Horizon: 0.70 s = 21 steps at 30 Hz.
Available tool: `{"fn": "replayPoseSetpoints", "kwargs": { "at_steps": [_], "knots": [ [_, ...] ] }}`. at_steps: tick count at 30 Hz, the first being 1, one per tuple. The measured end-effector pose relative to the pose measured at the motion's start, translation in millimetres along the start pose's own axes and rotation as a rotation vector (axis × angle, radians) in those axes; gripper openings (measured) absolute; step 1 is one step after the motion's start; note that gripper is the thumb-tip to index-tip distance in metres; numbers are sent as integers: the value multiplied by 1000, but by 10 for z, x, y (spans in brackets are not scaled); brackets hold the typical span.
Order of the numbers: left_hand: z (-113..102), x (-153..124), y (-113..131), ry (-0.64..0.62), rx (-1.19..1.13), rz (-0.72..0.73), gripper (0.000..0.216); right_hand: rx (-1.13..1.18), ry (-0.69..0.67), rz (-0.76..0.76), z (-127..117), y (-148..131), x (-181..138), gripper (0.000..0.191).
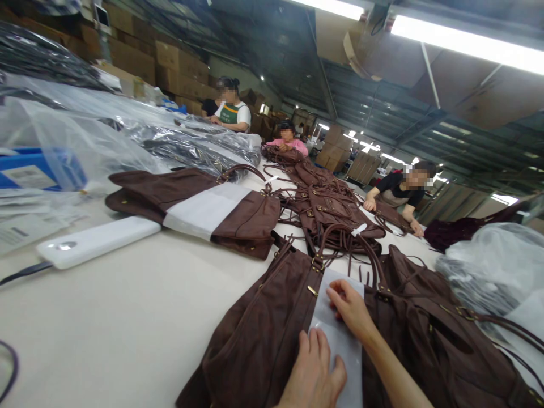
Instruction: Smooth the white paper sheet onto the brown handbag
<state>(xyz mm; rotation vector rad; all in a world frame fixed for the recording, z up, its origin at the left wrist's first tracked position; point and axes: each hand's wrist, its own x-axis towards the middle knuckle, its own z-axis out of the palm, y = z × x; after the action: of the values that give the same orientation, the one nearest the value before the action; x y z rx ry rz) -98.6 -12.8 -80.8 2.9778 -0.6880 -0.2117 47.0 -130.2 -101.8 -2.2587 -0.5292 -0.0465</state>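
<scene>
A brown leather handbag (pixel 263 334) lies flat on the pale table (pixel 127 317) right in front of me. A white paper strip (pixel 340 334) runs across its middle. My left hand (pixel 312 377) presses flat on the near end of the strip, fingers together. My right hand (pixel 348 309) rests on the far end of the strip, fingertips curled onto the paper near the bag's handles (pixel 348 243). Neither hand lifts anything.
Another brown bag with a white band (pixel 199 209) lies further left, beside a white power bank (pixel 97 241) with a cable. A pile of brown bags (pixel 331 209) stretches down the table. Plastic wrapping (pixel 493 266) sits at right, more plastic and a blue box (pixel 34 170) at left. Three seated people work at the far end.
</scene>
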Motion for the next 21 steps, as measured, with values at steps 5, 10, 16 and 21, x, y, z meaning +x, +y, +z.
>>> {"fn": "replayPoseSetpoints", "kwargs": {
  "at_steps": [5,10,16,21],
  "knots": [
    [6,16,-15,19,21,18,66,51,-157,3,-85,12,-63,30],
    [-8,6,-11,51,4,19,66,-42,-204,-41,-105,3,-51,35],
    [-44,-26,11,75,16,31,64,-57,-264,-20,-134,-92,-74,58],
    [-94,-38,18,67,48,14,62,-90,-168,6,-18,-97,-78,49]
  ]
}}
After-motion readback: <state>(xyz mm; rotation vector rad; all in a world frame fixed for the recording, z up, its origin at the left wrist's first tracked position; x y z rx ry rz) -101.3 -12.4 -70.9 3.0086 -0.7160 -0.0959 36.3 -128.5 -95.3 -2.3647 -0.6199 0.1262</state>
